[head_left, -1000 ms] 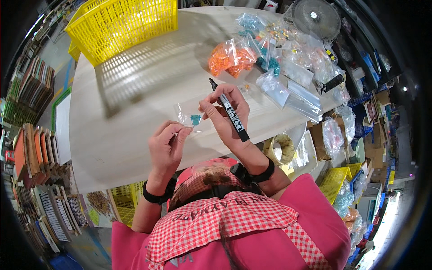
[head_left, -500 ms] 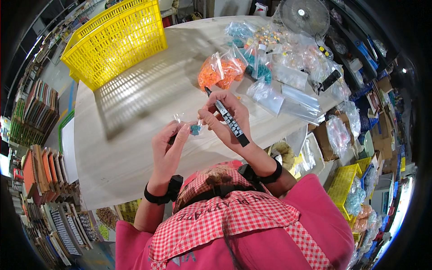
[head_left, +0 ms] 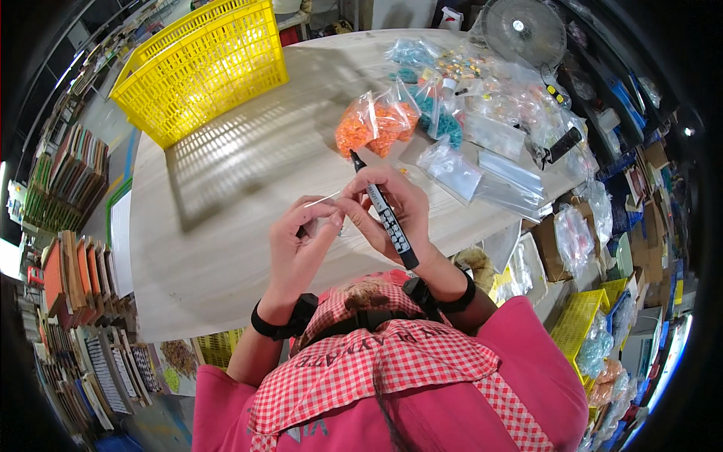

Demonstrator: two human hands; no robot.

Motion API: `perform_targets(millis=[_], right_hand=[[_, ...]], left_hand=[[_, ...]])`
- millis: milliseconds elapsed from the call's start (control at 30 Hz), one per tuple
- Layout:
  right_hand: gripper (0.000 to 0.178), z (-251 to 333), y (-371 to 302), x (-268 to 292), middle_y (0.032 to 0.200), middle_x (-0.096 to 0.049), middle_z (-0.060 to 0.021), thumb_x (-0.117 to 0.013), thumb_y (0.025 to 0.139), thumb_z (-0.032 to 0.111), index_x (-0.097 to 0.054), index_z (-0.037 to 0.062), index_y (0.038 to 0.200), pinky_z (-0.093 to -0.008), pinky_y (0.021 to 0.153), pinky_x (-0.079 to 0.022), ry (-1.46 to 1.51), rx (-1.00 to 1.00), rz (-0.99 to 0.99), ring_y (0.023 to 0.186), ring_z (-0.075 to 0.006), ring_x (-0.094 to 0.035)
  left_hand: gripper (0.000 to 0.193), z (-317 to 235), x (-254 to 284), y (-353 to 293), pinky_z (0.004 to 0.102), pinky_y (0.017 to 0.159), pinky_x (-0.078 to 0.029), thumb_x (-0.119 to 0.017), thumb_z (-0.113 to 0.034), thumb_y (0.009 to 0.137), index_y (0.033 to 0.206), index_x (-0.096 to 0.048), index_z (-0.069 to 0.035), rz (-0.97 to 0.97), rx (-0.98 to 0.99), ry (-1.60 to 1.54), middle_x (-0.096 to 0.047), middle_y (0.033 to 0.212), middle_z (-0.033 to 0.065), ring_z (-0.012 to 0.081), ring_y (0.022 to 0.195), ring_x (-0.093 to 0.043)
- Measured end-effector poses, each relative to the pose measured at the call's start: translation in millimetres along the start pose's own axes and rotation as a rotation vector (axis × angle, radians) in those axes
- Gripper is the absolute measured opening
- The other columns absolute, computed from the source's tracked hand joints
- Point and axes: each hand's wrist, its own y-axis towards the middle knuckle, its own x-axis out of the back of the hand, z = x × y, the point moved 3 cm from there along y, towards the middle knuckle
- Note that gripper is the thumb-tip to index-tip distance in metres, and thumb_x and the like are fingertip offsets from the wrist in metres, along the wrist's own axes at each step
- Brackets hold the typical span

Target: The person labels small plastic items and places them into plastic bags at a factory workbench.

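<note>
Both of my hands are raised over the near part of the table, their fingertips almost meeting. My left hand is closed, pinching a small clear plastic bag whose edge shows as a thin pale line. The small teal pieces inside it are hidden now. My right hand is closed with a black marker pen lying across it, tip pointing away from me. Its thumb and forefinger press together at the bag's right end. Beyond the right hand sits a bag of orange pieces, touching neither hand.
A yellow plastic crate stands at the table's far left. Bags of teal pieces, flat clear bags and a dark cylinder lie to the right. A fan is at the far right; yellow baskets stand at right.
The small bag has tilted edge-on between my fingers, so its teal contents no longer show. My left hand has moved right, closer to the right hand. The marker stays in the right hand.
</note>
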Motion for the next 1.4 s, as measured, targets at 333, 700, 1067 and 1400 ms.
perform_targets(millis=[333,700,1067,1400], right_hand=[[0.015,7.0,1.5,6.1,0.082,-0.062,-0.0042,-0.069,0.082,-0.004,-0.061,0.0012,0.093,-0.0219,0.060,-0.044,0.037,0.077,-0.154,0.067,-0.0087,-0.056],[0.016,1.2,2.8,5.7,0.081,-0.062,-0.0041,-0.070,0.082,-0.004,-0.061,0.0018,0.094,-0.0213,0.059,-0.045,0.011,0.158,-0.145,0.068,-0.0077,-0.056],[0.020,-2.0,2.4,8.2,0.083,-0.062,-0.0028,-0.070,0.083,-0.002,-0.059,0.0021,0.099,-0.0202,0.059,-0.046,0.061,0.066,-0.184,0.069,-0.0056,-0.056],[0.021,-4.7,-0.3,6.3,0.084,-0.063,-0.0024,-0.069,0.085,-0.002,-0.058,0.0020,0.101,-0.0183,0.059,-0.043,0.120,0.050,-0.142,0.070,-0.0050,-0.057]], left_hand=[[0.017,-11.8,-8.5,1.9,0.0195,0.071,-0.042,-0.065,0.003,0.082,0.098,-0.065,-0.001,0.139,0.119,-0.026,-0.063,0.095,-0.0003,0.0034,0.082,-0.053],[0.007,-0.7,-5.8,3.9,0.0232,0.081,-0.044,-0.060,0.001,0.089,0.095,-0.064,0.002,0.168,0.135,-0.067,-0.063,0.099,0.0079,0.0103,0.092,-0.057],[0.018,-8.4,-1.8,6.6,0.0211,0.073,-0.042,-0.063,-0.012,0.092,0.103,-0.069,0.001,0.160,0.101,0.162,-0.066,0.102,0.0046,0.0086,0.086,-0.056],[0.026,-20.7,-10.3,5.3,0.0220,0.074,-0.043,-0.048,-0.012,0.101,0.107,-0.068,0.003,-0.003,0.071,0.016,-0.070,0.094,0.0062,0.0084,0.084,-0.058]])
